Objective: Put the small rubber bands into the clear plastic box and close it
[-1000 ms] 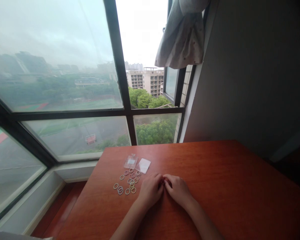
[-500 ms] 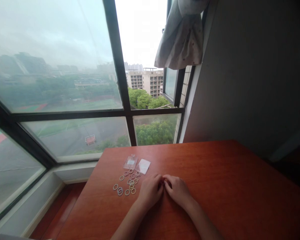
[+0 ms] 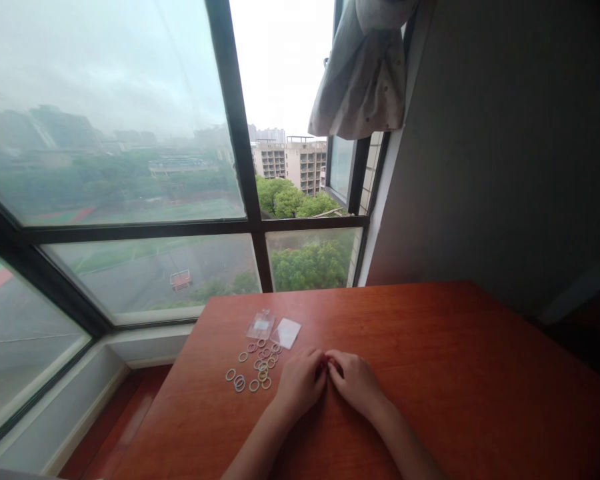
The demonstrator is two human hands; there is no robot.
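Note:
My left hand [image 3: 303,380] and my right hand [image 3: 354,381] rest on the reddish-brown table [image 3: 430,353], fingertips meeting between them. Both have curled, closed fingers; whatever they may hold is hidden. Just left of my left hand lie several small pastel rings [image 3: 255,385], which look like hair ties, some overlapping and some apart. Behind the rings are a clear plastic case [image 3: 261,325] and, beside it, a flat square whitish piece [image 3: 286,333], perhaps its lid.
A large window [image 3: 130,227] with dark frames runs along the table's far and left sides. One pane stands ajar beneath a knotted curtain [image 3: 365,73]. A dark wall [image 3: 480,167] rises at the right. The table's left edge drops to a reddish floor [image 3: 125,413].

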